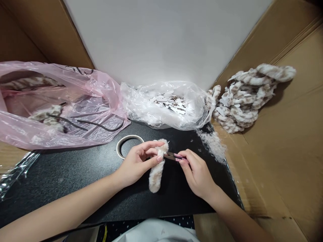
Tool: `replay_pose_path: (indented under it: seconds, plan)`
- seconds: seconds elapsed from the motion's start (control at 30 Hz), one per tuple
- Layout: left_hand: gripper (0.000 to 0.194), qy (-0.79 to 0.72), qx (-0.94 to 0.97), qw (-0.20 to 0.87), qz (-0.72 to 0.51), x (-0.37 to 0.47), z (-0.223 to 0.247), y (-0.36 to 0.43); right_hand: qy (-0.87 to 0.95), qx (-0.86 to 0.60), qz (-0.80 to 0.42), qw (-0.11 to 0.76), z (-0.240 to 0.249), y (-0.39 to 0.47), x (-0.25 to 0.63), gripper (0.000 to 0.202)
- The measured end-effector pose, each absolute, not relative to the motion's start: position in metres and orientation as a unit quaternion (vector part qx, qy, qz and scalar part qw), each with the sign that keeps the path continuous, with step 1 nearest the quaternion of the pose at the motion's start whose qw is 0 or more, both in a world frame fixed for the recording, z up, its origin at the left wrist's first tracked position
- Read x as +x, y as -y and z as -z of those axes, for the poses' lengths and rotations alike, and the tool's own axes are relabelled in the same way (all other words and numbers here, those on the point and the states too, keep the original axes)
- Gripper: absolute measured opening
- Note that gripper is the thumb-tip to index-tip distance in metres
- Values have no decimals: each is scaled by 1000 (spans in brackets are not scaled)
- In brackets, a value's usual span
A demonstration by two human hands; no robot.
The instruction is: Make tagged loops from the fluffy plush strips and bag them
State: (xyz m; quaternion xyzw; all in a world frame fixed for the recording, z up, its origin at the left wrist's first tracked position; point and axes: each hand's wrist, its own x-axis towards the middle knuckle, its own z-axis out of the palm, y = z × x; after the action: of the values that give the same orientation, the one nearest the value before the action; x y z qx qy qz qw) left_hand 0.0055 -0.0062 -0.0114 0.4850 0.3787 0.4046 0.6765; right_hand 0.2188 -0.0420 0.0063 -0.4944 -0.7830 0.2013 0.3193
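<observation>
My left hand [141,159] pinches a fluffy cream-and-beige plush strip [156,176] between thumb and fingers, over the black tabletop. The strip's lower end hangs toward me, and its upper end is bent near my fingertips. In my right hand [198,173] are small pink-handled thread snips [178,157], their dark blades pointing left. The tips meet the strip just beside my left fingertips; whether they are closed on the plush I cannot tell. Right behind my left hand lies a roll of tape [118,148], partly covered by the hand.
A pink plastic bag [101,84] with plush pieces and dark cords lies at left. Beside it a clear bag [141,107] holds many flat white pieces. Plush strips [252,94] are heaped at right against cardboard [290,134]. Loose fluff [213,143] lies near the black table's [83,181] right edge.
</observation>
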Motion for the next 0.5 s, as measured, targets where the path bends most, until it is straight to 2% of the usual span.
replay_pose_path:
  seconds: [0.5]
  plan:
    - [39,-378,484,685,-392,5,11,5,814,-473,-121,314,-11,33,213,17]
